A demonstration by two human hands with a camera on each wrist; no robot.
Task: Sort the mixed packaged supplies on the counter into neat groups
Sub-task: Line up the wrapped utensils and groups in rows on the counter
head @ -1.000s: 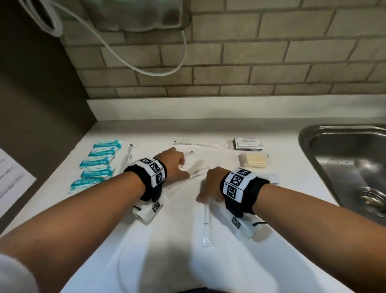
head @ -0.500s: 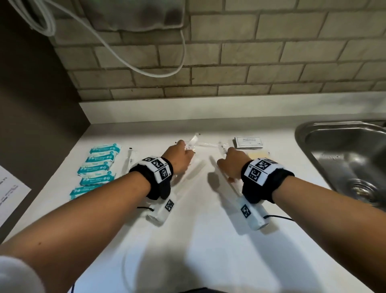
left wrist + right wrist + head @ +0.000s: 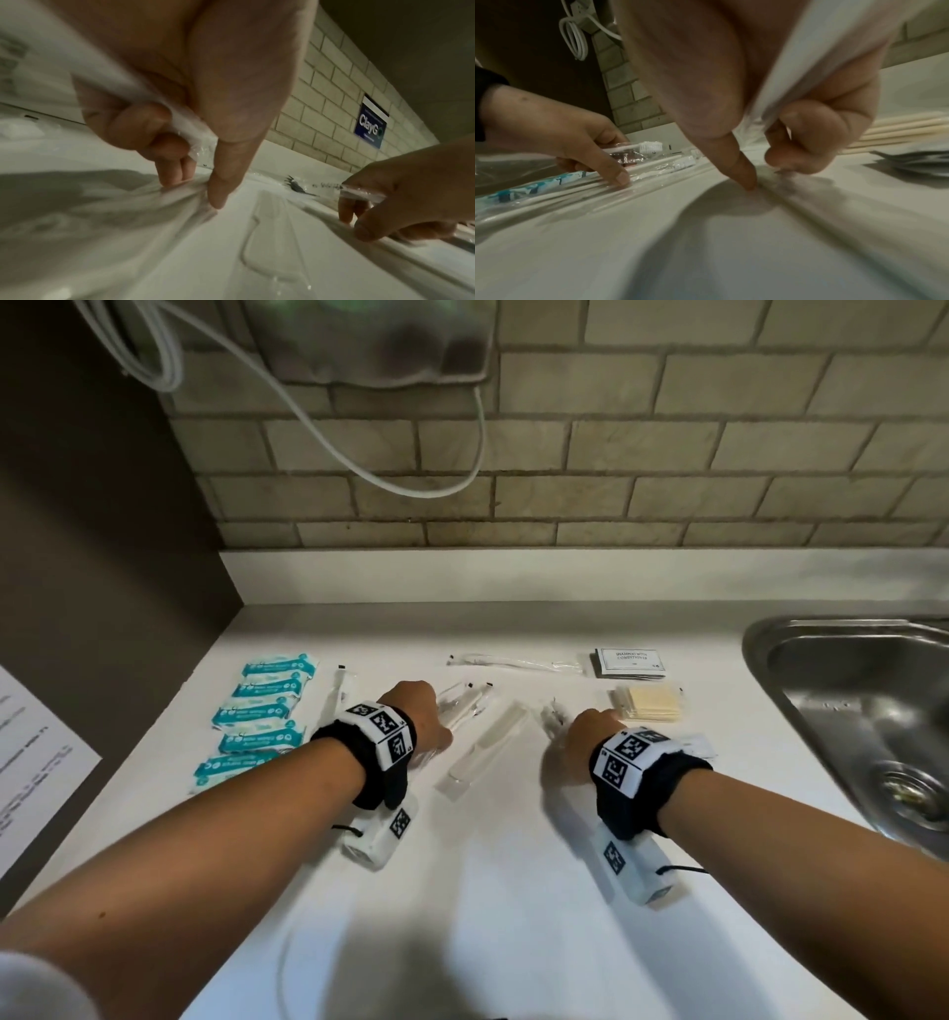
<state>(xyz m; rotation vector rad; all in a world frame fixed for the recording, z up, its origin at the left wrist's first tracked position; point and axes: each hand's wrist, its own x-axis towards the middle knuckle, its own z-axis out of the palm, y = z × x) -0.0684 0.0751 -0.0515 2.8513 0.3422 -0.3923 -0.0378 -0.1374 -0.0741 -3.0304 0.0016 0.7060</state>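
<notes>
My left hand grips clear-wrapped toothbrushes low over the white counter. In the left wrist view the left hand curls its fingers round a clear wrapper, and its thumb tip and fingertips press another packet. My right hand holds a clear packet with a dark toothed item inside. The right wrist view has the right hand pinching a white wrapper, thumb tip on the counter. One clear packet lies between the hands.
Teal packets lie in a column at the left, a wrapped toothbrush beside them. At the back lie another wrapped toothbrush, shampoo sachets and cream packets. A steel sink is at the right, a paper sheet at the left.
The right hand picked a packet up from the near counter and carried it back and to the right. Both hands have since come down toward the counter with their packets.
</notes>
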